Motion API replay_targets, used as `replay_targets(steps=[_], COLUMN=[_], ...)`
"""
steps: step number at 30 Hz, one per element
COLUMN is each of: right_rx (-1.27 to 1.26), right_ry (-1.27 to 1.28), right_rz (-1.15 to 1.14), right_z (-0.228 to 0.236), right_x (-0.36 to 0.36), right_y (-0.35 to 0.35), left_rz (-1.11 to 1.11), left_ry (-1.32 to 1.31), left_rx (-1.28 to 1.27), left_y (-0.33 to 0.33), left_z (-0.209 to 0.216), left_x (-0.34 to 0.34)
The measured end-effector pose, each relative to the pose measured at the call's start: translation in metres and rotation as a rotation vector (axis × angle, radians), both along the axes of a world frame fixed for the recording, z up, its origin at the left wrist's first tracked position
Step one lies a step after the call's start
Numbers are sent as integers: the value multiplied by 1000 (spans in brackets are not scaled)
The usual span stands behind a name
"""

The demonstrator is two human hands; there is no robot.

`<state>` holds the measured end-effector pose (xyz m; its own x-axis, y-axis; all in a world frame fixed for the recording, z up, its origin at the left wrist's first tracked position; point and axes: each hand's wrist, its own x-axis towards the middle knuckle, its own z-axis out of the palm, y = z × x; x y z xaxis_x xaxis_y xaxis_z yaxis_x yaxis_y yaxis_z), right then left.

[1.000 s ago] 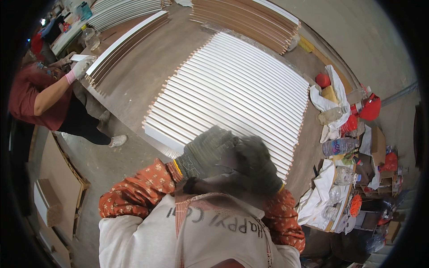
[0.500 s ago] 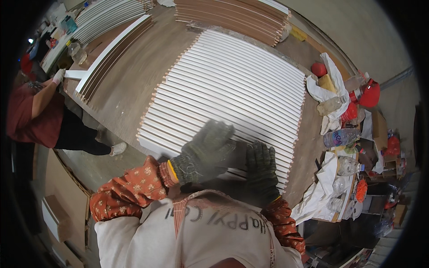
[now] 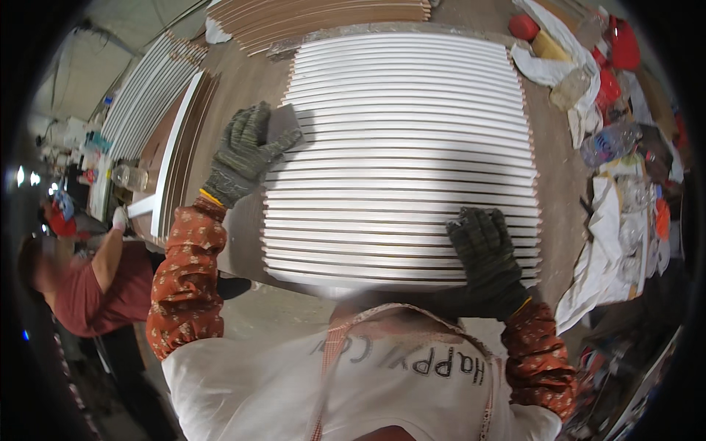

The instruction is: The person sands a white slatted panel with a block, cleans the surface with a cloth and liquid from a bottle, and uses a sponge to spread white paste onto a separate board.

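Observation:
A wide row of white strips [image 3: 397, 147] with brown ends lies side by side on the brown table in front of me. My left hand [image 3: 246, 147], in a dark green knit glove, is at the row's left edge. Its thumb lies across a flat grey rectangular pad [image 3: 284, 123] that looks like sandpaper, over the strip ends. My right hand [image 3: 485, 250], gloved alike, rests on the near right part of the strips, fingers stretched forward and holding nothing.
More strips lie in a stack [image 3: 316, 22] at the far side and another stack [image 3: 180, 147] at the left. A co-worker [image 3: 110, 283] stands left, a gloved hand on a white strip. Plastic bottles [image 3: 610, 143], white cloth [image 3: 596, 250] and red items crowd the right side.
My left hand has swung from the near middle of the row to its left edge, where the grey pad now shows. My right hand has shifted right. The view has turned.

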<state>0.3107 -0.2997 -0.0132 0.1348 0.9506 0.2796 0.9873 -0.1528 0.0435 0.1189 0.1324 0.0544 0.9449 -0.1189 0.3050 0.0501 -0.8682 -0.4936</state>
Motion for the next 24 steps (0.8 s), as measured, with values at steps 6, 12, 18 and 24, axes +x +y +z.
replay_targets(steps=[6, 12, 18, 24], right_rx=[-119, -124, -192, -250], right_ry=[141, 178, 187, 197], right_rz=[-41, -34, -45, -58], right_z=[20, 26, 30, 32], right_x=[-6, -5, -6, -7], right_y=[-1, 0, 2, 3], left_rz=[-122, -139, -177, -109], left_ry=[72, 145, 117, 33], left_rx=[-135, -157, -198, -115], left_y=[-1, 42, 12, 44], left_z=[-8, -14, -13, -26], left_x=[42, 15, 43, 13])
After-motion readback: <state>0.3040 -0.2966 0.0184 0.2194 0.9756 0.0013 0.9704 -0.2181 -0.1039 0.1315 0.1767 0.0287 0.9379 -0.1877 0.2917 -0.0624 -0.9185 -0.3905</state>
